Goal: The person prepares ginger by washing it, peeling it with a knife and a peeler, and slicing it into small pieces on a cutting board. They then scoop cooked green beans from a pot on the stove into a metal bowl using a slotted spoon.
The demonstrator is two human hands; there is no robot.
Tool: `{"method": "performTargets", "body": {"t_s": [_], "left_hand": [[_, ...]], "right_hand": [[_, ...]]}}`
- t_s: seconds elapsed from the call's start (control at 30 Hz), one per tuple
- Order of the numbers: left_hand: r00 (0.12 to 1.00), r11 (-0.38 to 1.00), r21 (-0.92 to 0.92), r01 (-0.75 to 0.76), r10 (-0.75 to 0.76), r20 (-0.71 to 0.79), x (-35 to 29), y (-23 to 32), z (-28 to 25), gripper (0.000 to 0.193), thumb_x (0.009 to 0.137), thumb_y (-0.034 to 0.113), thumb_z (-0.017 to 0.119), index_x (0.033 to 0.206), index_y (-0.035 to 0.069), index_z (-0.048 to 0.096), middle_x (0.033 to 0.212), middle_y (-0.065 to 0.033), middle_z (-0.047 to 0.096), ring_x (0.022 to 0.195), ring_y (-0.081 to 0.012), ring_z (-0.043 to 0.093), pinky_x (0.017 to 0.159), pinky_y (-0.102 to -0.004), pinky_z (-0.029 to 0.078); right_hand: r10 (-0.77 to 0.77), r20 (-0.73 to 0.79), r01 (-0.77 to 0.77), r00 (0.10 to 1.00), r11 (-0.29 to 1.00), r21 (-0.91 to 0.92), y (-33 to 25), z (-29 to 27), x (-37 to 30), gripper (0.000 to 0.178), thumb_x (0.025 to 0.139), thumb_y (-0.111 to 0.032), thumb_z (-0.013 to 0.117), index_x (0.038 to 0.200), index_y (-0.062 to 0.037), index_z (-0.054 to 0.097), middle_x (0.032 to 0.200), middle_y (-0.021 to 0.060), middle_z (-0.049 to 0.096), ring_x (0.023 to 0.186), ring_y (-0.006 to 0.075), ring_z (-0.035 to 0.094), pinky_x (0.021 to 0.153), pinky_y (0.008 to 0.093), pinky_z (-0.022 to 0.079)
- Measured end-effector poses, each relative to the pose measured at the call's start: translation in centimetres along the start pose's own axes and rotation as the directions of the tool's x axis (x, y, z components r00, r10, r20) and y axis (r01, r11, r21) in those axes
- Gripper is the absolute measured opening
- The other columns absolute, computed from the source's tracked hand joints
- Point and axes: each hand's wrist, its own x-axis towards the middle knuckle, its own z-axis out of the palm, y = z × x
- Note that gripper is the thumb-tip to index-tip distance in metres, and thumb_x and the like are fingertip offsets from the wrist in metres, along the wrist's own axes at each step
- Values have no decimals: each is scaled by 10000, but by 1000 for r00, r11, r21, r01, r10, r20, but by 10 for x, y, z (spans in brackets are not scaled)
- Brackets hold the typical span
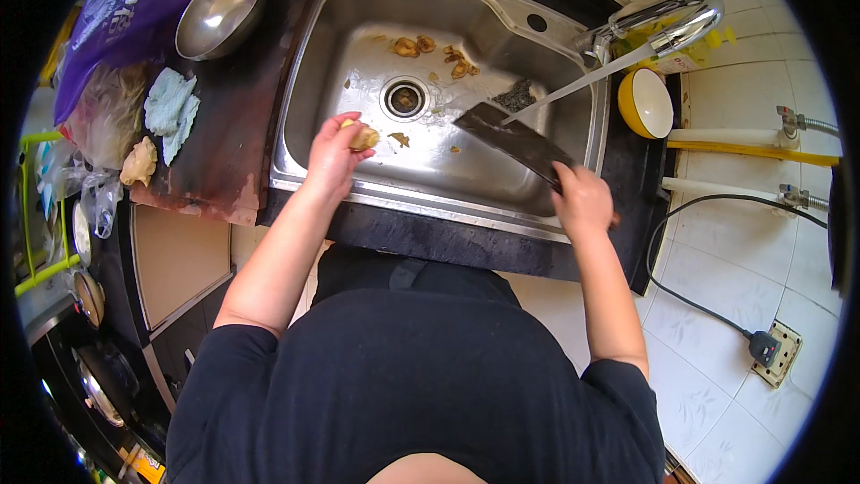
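My left hand is closed round a pale yellow piece of ginger over the near left part of the steel sink. My right hand grips the handle of a dark, broad-bladed cleaver on the right side of the sink. Its blade points to the far left, and water from the chrome faucet runs onto it. Brown peelings lie along the far side of the basin, with a smaller scrap beside the ginger. Near the middle is the round drain.
Left on the dark counter are a steel bowl, a light blue cloth, a knobbly ginger root and a purple bag. A yellow bowl stands at the right. A black cable hangs along the tiled wall.
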Motion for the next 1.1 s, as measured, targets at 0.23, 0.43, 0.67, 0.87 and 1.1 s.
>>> {"method": "performTargets", "body": {"t_s": [0.23, 0.43, 0.67, 0.87, 1.1], "left_hand": [[994, 955, 276, -109, 106, 25, 6, -6, -7, 204, 835, 191, 576, 990, 80, 505, 897, -39, 543, 769, -119, 554, 592, -236, 454], [968, 960, 168, -224, 199, 150, -7, 2, -2, 275, 862, 139, 545, 1085, 30, 427, 947, -69, 548, 775, -161, 583, 704, -266, 503], [995, 949, 302, -88, 71, 67, -37, 8, -17, 317, 916, 327, 456, 1050, 44, 410, 780, -104, 579, 457, -83, 442, 418, -207, 372], [969, 955, 187, -230, 242, -44, -50, 8, -34, 316, 880, 237, 540, 1101, 31, 449, 800, -60, 571, 598, -81, 502, 500, -199, 403], [353, 463, 724, -511, 881, -314, -20, 27, -151, 361, 887, 292, 522, 1079, -8, 460, 1036, -158, 536, 932, -271, 535, 828, -359, 423]], "right_hand": [[-15, -32, 3, 999, 938, -347, 11, -12, -1, 327, 664, -139, 621, 988, -119, 583, 781, 60, 531, 745, 222, 544, 630, 342, 418], [48, -117, -72, 992, 975, -210, 18, -28, -23, 429, 585, -120, 696, 998, -116, 581, 751, 68, 526, 727, 264, 545, 659, 373, 439], [118, -354, -217, 928, 943, -254, 74, 11, -114, 418, 640, -157, 716, 1037, -122, 590, 799, 79, 559, 719, 281, 549, 595, 381, 443], [133, -309, -241, 942, 907, -345, 94, 36, -137, 440, 707, -339, 685, 1080, -134, 574, 813, 82, 559, 711, 276, 542, 566, 369, 421], [320, -240, -391, 916, 845, -366, 102, 57, -148, 416, 819, -332, 562, 1178, -127, 515, 894, 106, 552, 798, 290, 534, 653, 396, 420]]}}
